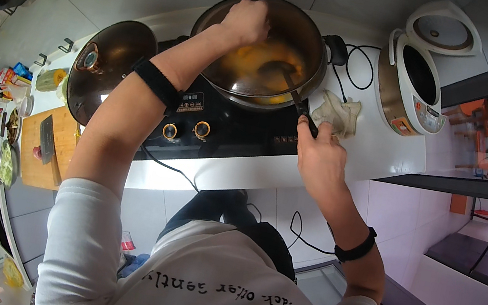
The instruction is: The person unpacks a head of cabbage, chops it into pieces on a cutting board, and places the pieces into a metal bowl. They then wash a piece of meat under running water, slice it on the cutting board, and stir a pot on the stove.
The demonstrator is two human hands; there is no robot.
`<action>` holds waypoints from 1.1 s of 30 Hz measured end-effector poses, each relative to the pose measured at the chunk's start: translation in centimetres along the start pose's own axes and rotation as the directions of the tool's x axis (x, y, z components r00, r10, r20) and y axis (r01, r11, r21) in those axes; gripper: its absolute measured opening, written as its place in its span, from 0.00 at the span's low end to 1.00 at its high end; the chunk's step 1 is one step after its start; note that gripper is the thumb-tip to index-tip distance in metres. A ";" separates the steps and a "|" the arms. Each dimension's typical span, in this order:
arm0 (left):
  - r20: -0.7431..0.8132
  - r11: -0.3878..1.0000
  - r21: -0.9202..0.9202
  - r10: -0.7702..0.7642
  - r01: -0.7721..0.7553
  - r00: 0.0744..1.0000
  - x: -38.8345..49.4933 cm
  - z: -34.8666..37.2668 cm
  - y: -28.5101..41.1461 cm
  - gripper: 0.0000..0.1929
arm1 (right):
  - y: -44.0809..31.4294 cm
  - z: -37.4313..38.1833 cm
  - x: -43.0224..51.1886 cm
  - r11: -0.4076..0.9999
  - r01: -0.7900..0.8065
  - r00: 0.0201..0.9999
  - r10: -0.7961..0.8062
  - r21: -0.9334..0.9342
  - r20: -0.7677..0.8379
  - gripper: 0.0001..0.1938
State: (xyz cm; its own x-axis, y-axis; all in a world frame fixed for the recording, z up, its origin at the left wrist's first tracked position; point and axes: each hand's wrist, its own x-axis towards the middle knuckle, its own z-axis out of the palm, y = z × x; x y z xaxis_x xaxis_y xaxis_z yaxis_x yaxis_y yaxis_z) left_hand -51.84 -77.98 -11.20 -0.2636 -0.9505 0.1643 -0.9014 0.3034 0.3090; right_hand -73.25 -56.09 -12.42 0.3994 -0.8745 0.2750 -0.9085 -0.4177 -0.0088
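A deep, dark electric pan (314, 42) stands on the black cooktop (234, 126), with steamy yellow-orange food (260, 60) inside. Above its far left part is my left hand (247, 21), fingers curled downward; whether anything is in them is hidden. My right hand (322, 154) grips the black handle of a ladle (301, 109) at the pan's front right. The ladle's dark head rests in the food. To the left, a dark domed lid (120, 47) with a round knob stands tilted beside the cooktop, partly behind my left forearm.
Right of the pan lie a crumpled cloth (336, 112) and a black cord (371, 67). An open rice cooker (387, 89) stands farther right. At left, a cleaver (46, 139) lies on a wooden cutting board (26, 163), near a plate of pale green food (7, 164).
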 end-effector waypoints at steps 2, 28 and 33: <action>-0.008 0.999 0.030 -0.015 0.016 1.000 -0.3 0.4 -0.1 0.11 | -0.4 -0.3 0.1 0.997 -0.014 1.000 0.014 0.070 0.008 0.20; -0.159 0.992 0.082 -0.084 0.098 0.984 -5.6 -3.6 1.8 0.26 | -2.3 -1.5 -1.3 0.870 -0.190 0.978 0.127 0.455 0.166 0.32; -0.238 0.995 0.070 -0.050 0.068 0.970 -13.9 -11.9 3.8 0.30 | -2.0 -3.4 -3.2 0.775 -0.076 0.965 0.216 0.628 -0.149 0.27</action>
State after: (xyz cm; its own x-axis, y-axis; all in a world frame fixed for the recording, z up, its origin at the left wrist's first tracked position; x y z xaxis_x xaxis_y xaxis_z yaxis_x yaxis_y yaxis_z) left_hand -47.53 -62.78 -1.21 -0.1291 -0.9212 0.3671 -0.9392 0.2324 0.2528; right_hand -73.16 -51.67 -10.04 0.1712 -0.8974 0.4066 -0.6574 -0.4114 -0.6313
